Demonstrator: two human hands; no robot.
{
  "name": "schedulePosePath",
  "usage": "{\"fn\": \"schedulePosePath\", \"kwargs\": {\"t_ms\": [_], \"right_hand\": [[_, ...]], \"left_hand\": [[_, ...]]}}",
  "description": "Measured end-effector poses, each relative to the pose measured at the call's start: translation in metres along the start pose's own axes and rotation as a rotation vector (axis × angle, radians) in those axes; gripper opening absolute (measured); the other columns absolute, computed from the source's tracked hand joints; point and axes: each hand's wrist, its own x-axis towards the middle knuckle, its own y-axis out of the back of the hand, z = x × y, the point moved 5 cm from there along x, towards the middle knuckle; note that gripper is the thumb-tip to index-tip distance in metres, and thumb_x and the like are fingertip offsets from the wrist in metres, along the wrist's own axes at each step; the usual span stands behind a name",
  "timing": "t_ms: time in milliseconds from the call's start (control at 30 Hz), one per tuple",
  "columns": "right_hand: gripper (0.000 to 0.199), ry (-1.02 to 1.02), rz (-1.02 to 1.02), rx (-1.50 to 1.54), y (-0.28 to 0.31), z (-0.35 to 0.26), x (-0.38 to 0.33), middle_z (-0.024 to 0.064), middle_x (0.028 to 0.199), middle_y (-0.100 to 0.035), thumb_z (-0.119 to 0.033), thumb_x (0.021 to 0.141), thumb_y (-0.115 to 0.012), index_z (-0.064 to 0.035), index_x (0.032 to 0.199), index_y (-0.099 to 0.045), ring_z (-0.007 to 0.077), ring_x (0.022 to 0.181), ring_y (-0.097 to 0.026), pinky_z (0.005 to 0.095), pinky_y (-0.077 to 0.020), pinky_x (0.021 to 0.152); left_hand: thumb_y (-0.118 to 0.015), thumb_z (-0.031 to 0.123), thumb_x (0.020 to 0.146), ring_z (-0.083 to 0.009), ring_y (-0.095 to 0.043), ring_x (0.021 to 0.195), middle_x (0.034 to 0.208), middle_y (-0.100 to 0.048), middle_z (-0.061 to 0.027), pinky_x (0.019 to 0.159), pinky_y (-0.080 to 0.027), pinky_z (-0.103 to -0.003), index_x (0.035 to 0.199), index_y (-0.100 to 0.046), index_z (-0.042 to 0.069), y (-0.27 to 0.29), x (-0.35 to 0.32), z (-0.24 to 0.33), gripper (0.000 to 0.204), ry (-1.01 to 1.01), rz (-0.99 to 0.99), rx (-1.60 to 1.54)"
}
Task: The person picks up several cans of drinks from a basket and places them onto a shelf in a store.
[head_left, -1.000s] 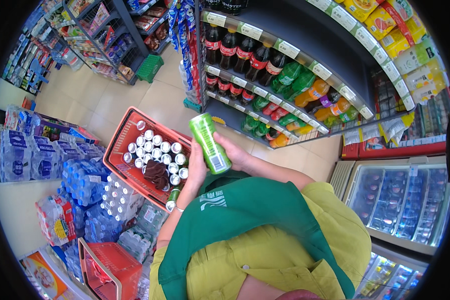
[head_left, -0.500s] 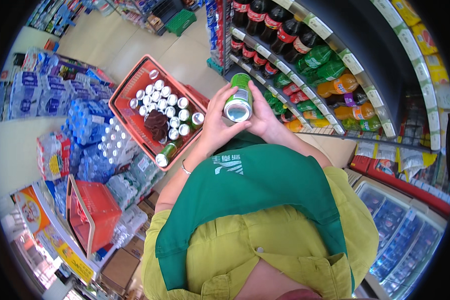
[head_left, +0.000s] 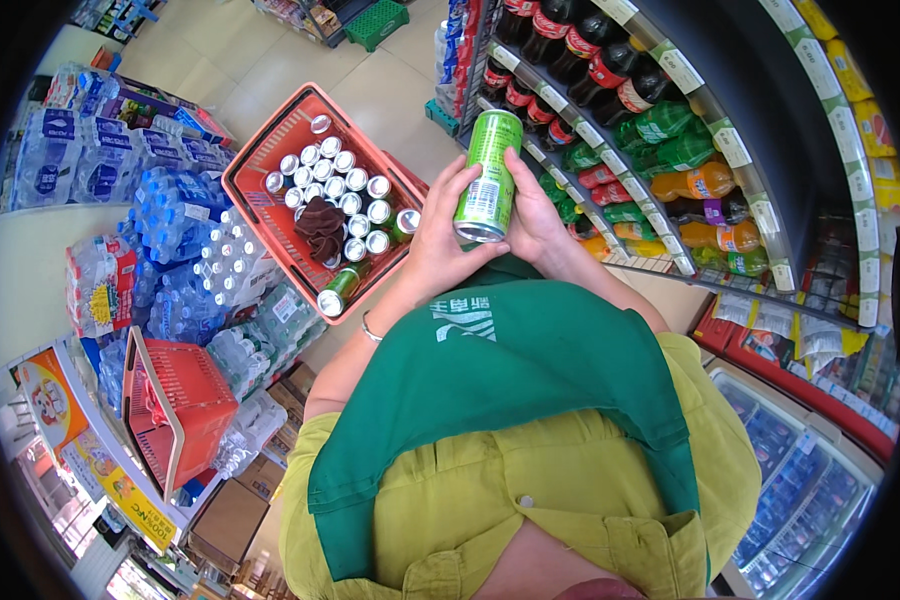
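Observation:
Between my two hands is a tall green drink can (head_left: 489,172), its printed side turned up and one silver end toward me. My left hand (head_left: 442,222) wraps its left side, thumb near the lower end. My right hand (head_left: 533,213) grips the other side with its fingertips. To the left of my hands stands a red shopping basket (head_left: 260,192) holding several cans (head_left: 332,180), mostly upright with silver ends showing. One green can (head_left: 342,288) lies tilted at the basket's near corner. A crumpled dark brown cloth (head_left: 322,230) rests on the cans.
Shelves at right hold dark soda bottles (head_left: 607,66) and orange bottles (head_left: 692,181). Wrapped water packs (head_left: 175,220) are stacked at left, with another red basket (head_left: 185,412) beside them. A glass-topped cooler (head_left: 790,470) stands at lower right. A green crate (head_left: 376,22) sits farther back.
The can has tipped in my hands, so its printed side shows where its silver end faced me before. My view has shifted slightly.

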Motion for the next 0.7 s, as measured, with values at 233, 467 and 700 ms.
{"fn": "schedulePosePath", "kwargs": {"t_ms": [233,467,700], "right_hand": [[0.046,0.028,-0.036,-0.023,-0.020,0.015,0.011,0.0074,0.107,-0.058,-0.046,0.093,-0.047,-0.0086,0.120,-0.044,0.0205,0.099,-0.059,0.0411,-0.0497,0.086],[0.049,-0.086,-0.058,0.047,-0.041,0.038,0.022,0.0105,0.114,-0.057,-0.048,0.096,-0.033,-0.0102,0.124,-0.046,0.0235,0.103,-0.058,0.0427,-0.0482,0.089],[0.055,-0.234,-0.008,0.082,-0.045,0.062,0.024,0.0114,0.115,-0.058,-0.056,0.093,-0.030,-0.0134,0.123,-0.048,0.0269,0.103,-0.057,0.0480,-0.0468,0.088]], "left_hand": [[-0.082,0.018,0.059,-0.0379,-0.037,0.127,0.138,-0.033,-0.0226,0.103,-0.033,-0.044,0.134,-0.037,0.008,0.026,-0.003,-0.004,0.088,-0.069,0.021,0.022],[-0.081,0.021,0.059,-0.0360,-0.043,0.121,0.132,-0.044,-0.0195,0.100,-0.035,-0.043,0.127,-0.047,0.006,0.060,-0.010,-0.009,0.078,-0.124,0.131,0.058],[-0.079,0.028,0.061,-0.0337,-0.047,0.119,0.129,-0.048,-0.0178,0.100,-0.034,-0.042,0.126,-0.048,0.005,0.075,-0.019,-0.020,0.075,-0.084,0.153,0.018]]}}
